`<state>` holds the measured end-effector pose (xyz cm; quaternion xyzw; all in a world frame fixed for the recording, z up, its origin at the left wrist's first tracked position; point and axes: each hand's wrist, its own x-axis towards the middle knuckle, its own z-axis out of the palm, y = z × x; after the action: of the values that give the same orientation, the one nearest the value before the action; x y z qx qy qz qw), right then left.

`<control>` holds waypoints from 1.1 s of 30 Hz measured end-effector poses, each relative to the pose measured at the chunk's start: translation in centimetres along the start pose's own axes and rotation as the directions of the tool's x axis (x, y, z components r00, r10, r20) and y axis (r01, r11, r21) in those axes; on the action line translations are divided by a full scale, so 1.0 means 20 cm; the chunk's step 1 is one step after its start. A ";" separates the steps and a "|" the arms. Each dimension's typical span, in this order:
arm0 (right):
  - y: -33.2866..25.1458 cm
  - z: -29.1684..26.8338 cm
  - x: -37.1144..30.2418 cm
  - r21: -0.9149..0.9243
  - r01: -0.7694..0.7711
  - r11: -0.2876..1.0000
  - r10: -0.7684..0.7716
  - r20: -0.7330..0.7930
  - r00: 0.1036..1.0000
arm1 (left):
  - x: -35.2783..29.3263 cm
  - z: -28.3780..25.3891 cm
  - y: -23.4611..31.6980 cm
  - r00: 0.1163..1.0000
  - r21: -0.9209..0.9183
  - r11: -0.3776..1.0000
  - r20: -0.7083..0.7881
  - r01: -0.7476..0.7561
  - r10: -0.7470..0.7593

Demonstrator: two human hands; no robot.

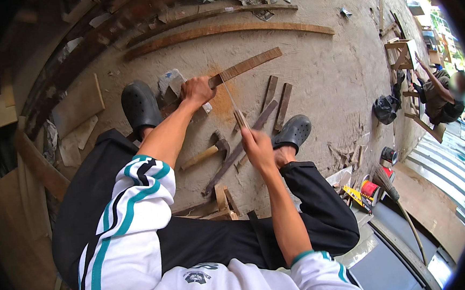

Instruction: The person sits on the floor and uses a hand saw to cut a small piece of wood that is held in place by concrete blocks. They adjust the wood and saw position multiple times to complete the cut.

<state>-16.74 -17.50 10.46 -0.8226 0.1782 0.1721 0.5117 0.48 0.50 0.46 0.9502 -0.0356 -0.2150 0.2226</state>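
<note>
My left hand (197,91) is closed round a wooden strip (253,62), pressing it down over a pale block (171,82). The strip's free end sticks out to the right. In my right hand (258,146) is the handle of a handsaw (230,95), its thin blade seen nearly edge-on. The blade's far end meets the strip just right of my left hand; how deep it has cut I cannot tell. Orange-brown sawdust (220,109) lies on the floor beneath. A hammer (201,156) with a wooden handle rests between my feet, beside a long dark wooden strip (243,147).
Short wood pieces (282,107) lie near my right shoe (294,133). Long planks (224,31) stretch across the far floor. Boards (78,104) lean at the left. Cans (372,187) and a brush (387,184) stand at the right; another person (440,95) sits farther off.
</note>
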 end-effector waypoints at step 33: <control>0.00 -0.16 -0.34 0.092 -0.189 0.978 0.195 -0.064 0.979 | 0.01 0.03 -0.05 0.995 0.054 0.997 -0.083 -0.047 0.051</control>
<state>-22.30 -19.59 15.02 -0.7846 0.2828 0.1829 0.5207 0.39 1.10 -0.57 0.9628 -0.0549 -0.1682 0.2043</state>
